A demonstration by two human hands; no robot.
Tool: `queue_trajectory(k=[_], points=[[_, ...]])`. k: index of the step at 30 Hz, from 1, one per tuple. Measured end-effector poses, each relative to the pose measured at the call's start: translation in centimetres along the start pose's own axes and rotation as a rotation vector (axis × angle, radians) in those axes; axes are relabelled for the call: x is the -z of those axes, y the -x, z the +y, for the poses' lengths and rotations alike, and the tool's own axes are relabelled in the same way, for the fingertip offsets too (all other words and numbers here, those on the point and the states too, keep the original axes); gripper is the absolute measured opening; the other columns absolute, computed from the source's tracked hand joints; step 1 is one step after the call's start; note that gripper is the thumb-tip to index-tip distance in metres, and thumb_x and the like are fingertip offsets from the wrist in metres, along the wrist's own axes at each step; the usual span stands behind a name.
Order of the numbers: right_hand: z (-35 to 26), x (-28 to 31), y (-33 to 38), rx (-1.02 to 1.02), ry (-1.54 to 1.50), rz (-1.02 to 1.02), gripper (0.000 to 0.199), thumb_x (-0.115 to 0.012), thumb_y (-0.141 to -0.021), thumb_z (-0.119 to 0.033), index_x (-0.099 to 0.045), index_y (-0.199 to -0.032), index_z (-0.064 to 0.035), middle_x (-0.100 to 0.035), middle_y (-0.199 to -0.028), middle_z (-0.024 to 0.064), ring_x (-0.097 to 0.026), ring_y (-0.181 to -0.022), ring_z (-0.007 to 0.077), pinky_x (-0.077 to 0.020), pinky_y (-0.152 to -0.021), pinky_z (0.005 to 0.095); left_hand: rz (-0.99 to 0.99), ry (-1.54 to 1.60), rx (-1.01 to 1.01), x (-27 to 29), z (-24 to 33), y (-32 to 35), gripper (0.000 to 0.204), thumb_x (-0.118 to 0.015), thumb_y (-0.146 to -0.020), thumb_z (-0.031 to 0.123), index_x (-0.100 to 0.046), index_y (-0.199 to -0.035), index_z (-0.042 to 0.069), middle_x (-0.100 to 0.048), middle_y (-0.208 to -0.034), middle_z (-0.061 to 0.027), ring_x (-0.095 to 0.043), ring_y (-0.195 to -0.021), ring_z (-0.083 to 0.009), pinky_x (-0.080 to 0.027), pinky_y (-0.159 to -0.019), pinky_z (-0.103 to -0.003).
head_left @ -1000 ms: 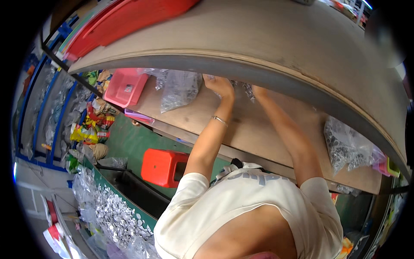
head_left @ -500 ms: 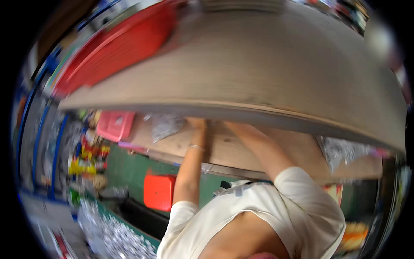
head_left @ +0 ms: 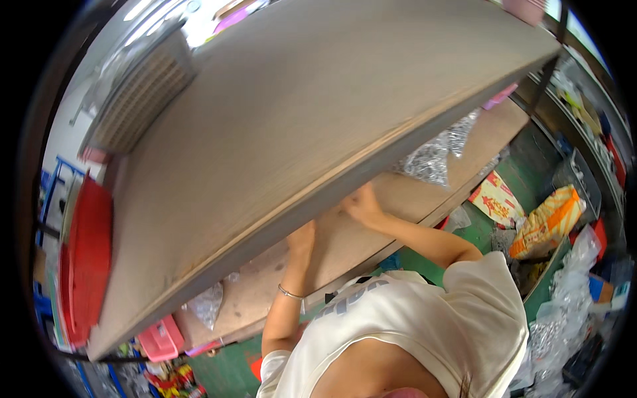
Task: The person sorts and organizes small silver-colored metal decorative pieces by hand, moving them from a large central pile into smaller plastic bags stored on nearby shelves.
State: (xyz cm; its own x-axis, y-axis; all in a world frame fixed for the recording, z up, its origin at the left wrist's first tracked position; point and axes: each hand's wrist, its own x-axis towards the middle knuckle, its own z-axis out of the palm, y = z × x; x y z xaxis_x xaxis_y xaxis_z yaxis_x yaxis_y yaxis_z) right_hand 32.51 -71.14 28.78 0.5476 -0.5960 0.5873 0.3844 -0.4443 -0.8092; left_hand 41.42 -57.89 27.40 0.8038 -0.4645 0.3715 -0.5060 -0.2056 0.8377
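Note:
Both my hands reach beneath a broad upper shelf (head_left: pixel 318 99) onto the lower wooden shelf (head_left: pixel 265 282). My left hand (head_left: pixel 302 235), with a bracelet on its wrist, goes under the shelf edge, which hides its fingers. To its right, my right hand (head_left: pixel 363 204) is partly visible, its fingers bent inward and their tips under the edge. Whatever they hold is hidden. Nearest to the right hand lies a clear bag of small silvery pieces (head_left: pixel 428 162). Left of my left hand lies another clear plastic bag (head_left: pixel 207 306).
A pink basket (head_left: pixel 161 338) sits at the lower shelf's left end. On the upper shelf's left stand a red tray (head_left: pixel 89 259) and a grey basket (head_left: pixel 142 93). Printed sacks (head_left: pixel 547 222) and bulky clear bags (head_left: pixel 564 292) are at floor level on the right.
The view has swung to the right, so the shelf runs diagonally and more of the right side shows. My right hand has come partly out from under the shelf edge.

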Motion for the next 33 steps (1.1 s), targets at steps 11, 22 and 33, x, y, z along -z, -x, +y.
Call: queue_trajectory(k=[11, 22, 33], points=[[9.1, 25.2, -7.9, -0.062, 0.866, 0.771, 0.067, -0.07, -0.07, -0.018, -0.038, -0.125, -0.0008, -0.044, -0.123, 0.0195, -0.038, -0.115, 0.035, -0.0301, -0.097, 0.043, -0.473, 0.572, 0.091, -18.7, 1.3, -5.5, 0.091, -0.076, -0.067, 0.01, -0.015, -0.134, -0.002, -0.031, -0.133, -0.0173, -0.036, -0.119, -0.023, -0.029, -0.099, -0.031], [15.6, 28.7, -13.2, 0.21, 0.484, 0.648, 0.019, -0.05, -0.069, 0.006, -0.057, -0.087, 0.0029, -0.053, -0.073, 0.0238, -0.051, -0.066, 0.0396, -0.0407, -0.056, 0.0369, -0.416, 0.306, 0.267, -22.1, 2.9, -5.2, 0.046, -0.072, -0.072, 0.011, -0.05, -0.109, -0.005, -0.055, -0.104, -0.0087, -0.051, -0.094, -0.0193, -0.039, -0.085, -0.029], [15.8, 33.4, -17.5, 0.414, 0.615, 0.583, 0.029, -0.044, -0.062, 0.013, -0.056, -0.086, 0.0027, -0.055, -0.08, 0.0211, -0.054, -0.075, 0.0388, -0.0444, -0.066, 0.0372, -0.123, 0.58, 0.202, -29.5, 9.5, -4.0, 0.078, -0.064, -0.075, 0.002, -0.015, -0.136, -0.001, -0.027, -0.135, -0.0148, -0.029, -0.124, -0.0238, -0.022, -0.103, -0.032]])
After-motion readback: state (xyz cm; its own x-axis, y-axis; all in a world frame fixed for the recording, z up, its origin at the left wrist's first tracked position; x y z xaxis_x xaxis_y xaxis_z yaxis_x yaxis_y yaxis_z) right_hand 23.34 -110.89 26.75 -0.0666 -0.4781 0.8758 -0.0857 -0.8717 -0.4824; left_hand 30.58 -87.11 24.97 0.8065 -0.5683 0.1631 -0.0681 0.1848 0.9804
